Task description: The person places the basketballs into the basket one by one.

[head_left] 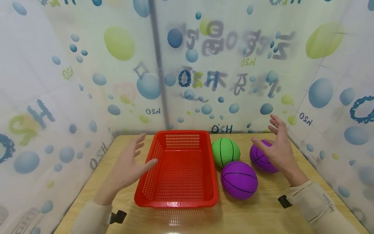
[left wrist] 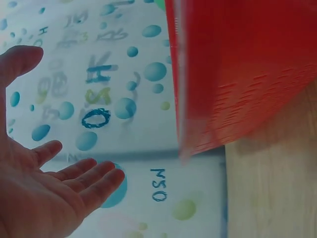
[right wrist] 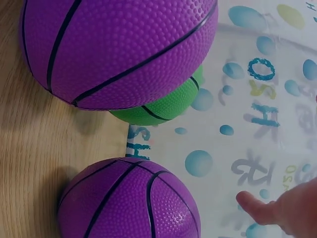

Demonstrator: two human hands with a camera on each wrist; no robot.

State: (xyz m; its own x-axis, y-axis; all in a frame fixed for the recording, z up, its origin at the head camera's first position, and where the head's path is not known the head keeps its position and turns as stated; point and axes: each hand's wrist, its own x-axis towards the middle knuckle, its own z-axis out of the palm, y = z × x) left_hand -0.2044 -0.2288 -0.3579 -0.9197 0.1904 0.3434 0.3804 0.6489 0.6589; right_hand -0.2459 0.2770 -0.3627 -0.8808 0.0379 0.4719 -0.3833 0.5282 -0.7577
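A red plastic basket [head_left: 179,172] with perforated walls stands on the table, and nothing lies inside it. My left hand [head_left: 127,167] hovers by its left side, fingers spread and holding nothing; in the left wrist view the palm faces up beside the basket's red wall [left wrist: 237,74]. To the basket's right are a green ball [head_left: 226,152] with black lines and a purple ball [head_left: 239,180] in front of it. Another purple ball [head_left: 261,157] sits farther right, partly hidden behind my raised right hand [head_left: 279,151], whose fingers are loosely bent around nothing.
The pale wooden table [head_left: 251,216] runs back to a curtain [head_left: 233,81] printed with blue and green dots and lettering. Similar sheets hang along the left and right sides. A dark strap piece [head_left: 118,217] sticks out at my left wrist, another [head_left: 284,201] at my right.
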